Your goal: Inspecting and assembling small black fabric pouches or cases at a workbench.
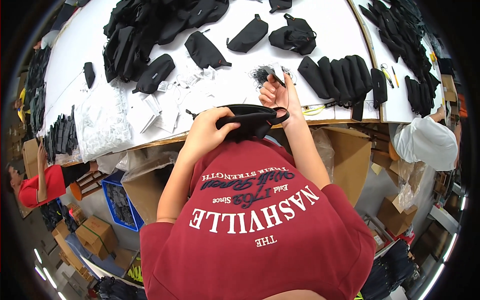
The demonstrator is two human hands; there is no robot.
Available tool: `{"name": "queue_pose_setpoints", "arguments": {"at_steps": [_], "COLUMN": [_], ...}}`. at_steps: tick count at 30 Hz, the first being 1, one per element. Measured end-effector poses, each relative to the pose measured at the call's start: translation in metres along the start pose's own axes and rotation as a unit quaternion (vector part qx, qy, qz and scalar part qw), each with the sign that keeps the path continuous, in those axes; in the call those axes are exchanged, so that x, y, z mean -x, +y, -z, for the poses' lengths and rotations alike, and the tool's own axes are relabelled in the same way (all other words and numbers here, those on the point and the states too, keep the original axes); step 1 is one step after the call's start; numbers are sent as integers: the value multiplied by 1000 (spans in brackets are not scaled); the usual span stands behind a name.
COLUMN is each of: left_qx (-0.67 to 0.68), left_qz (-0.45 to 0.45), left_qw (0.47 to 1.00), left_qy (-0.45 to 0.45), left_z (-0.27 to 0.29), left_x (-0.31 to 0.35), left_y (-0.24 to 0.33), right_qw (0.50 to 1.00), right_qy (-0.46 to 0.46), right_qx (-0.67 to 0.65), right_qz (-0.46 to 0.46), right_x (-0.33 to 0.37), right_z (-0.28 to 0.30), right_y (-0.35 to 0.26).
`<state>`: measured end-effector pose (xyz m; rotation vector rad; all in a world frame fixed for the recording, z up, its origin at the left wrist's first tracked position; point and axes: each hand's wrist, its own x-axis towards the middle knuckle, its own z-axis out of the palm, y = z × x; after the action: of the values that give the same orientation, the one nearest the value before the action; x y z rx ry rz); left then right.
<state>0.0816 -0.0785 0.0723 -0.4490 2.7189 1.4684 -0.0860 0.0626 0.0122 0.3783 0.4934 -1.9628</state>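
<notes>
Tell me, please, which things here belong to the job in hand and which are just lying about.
Seemingly in use:
black fabric pouch, in the left hand
small flat black-and-white piece, in the right hand
tangled thin black cords

Seemingly just lying about:
blue plastic crate
brown rectangular cardboard box
slim orange pen-like tool

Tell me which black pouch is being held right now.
The black pouch gripped by the left hand, close against the maroon T-shirt; the other black pouches lie on the white table.
</notes>
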Motion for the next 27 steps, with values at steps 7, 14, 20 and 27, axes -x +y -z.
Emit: {"name": "queue_pose_setpoints", "arguments": {"at_steps": [7,14,20,27], "left_qx": [0,-10,-10,-102], "left_qz": [-9,-32,-35,-91], "left_qw": [1000,999,998,990], "left_qy": [-15,-22,-48,-39], "left_z": [2,3,6,7], "left_x": [2,-4,-10,-32], "left_y": [2,3,5,-6], "right_qw": [977,954,918,601], "right_qy": [117,188,208,-7], "right_qx": [178,228,314,761], "right_qz": [-3,39,128,244], "right_x": [7,9,15,23], "right_z": [-2,-10,-6,-36], "right_y": [14,22,18,-32]}}
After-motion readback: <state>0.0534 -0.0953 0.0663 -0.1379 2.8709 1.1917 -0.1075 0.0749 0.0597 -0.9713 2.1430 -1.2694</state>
